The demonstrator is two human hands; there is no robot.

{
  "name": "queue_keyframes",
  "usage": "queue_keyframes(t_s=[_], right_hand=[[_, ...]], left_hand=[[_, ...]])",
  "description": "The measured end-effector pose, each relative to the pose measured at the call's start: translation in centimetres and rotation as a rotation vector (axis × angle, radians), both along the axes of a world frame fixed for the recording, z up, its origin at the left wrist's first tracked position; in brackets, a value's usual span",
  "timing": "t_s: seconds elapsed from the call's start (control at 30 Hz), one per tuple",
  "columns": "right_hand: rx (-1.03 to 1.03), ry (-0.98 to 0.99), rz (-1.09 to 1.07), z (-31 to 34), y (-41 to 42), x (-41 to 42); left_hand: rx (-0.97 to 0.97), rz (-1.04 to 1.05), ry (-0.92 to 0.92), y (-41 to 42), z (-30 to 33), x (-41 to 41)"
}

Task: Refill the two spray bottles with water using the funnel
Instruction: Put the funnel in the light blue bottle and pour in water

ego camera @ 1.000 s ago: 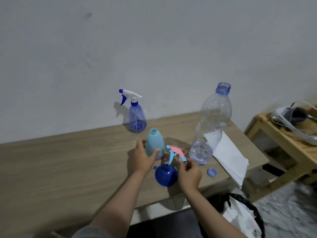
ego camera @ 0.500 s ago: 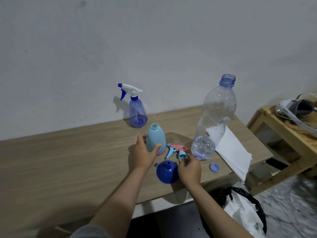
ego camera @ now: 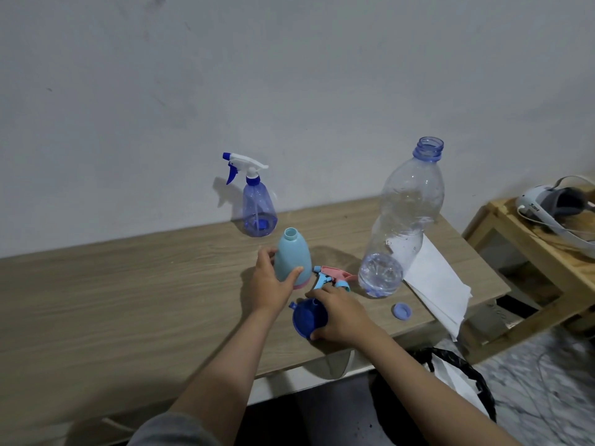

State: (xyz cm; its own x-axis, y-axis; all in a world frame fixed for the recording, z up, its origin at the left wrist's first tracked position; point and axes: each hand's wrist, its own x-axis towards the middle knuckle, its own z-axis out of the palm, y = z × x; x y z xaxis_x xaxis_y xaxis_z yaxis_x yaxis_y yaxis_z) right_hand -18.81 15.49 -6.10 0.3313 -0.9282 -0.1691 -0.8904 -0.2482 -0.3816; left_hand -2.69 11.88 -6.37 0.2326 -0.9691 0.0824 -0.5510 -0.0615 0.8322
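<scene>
Pale grey wall backs a wooden table (ego camera: 128,300) whose front edge runs just below both wrists. Left hand (ego camera: 269,284) wraps its thumb and fingers round the light blue spray bottle (ego camera: 292,259), which stands upright, long axis vertical, open neck pointing up with no sprayer on it. Right hand (ego camera: 341,315) grips the dark blue funnel (ego camera: 307,318) at its rim, fingers curled over the far side and thumb at the near edge; the funnel lies on the table with its wide mouth down and its spout hidden under the fingers. Just beyond the right hand lies the pink and blue trigger head (ego camera: 331,275) on its side, long axis running left to right. Further right stands a large clear water bottle (ego camera: 402,220), uncapped, leaning slightly, with a little water at the bottom; its cap (ego camera: 401,311) lies nearer the table's front edge, beside folded white paper (ego camera: 438,284) overhanging the right corner. Beyond the left hand, near the wall, stands the translucent blue spray bottle (ego camera: 257,204) with its sprayer on, nozzle pointing left. Left of the left hand the tabletop stretches wide.
</scene>
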Motion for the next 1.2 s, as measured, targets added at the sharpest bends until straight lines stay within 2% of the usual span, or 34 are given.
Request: queue_keyframes(t_s=[0.17,0.33,0.47,0.6,0.97,1.2], right_hand=[[-0.071,-0.218,-0.102,0.8,0.4,-1.1],[-0.135,-0.62,-0.248,2.6,1.4,-2.1],[-0.131,-0.836,-0.226,4.1,1.7,-2.2],[-0.171,-0.869,-0.155,4.4,1.4,-2.2],[-0.108,-0.987,-0.156,5.8,0.6,-2.4],[-0.066,-1.251,-0.324,6.8,-0.4,-1.2]], left_hand=[[-0.008,0.0,-0.032,0.0,-0.1,0.0],[-0.028,0.001,-0.005,-0.3,-0.8,0.0],[-0.041,0.012,0.027,-0.6,-1.1,0.1],[-0.014,0.01,-0.011,-0.5,-1.0,0.0],[0.0,0.0,-0.048,-0.1,-0.2,-0.1],[0.013,0.003,0.026,0.2,0.2,-0.3]])
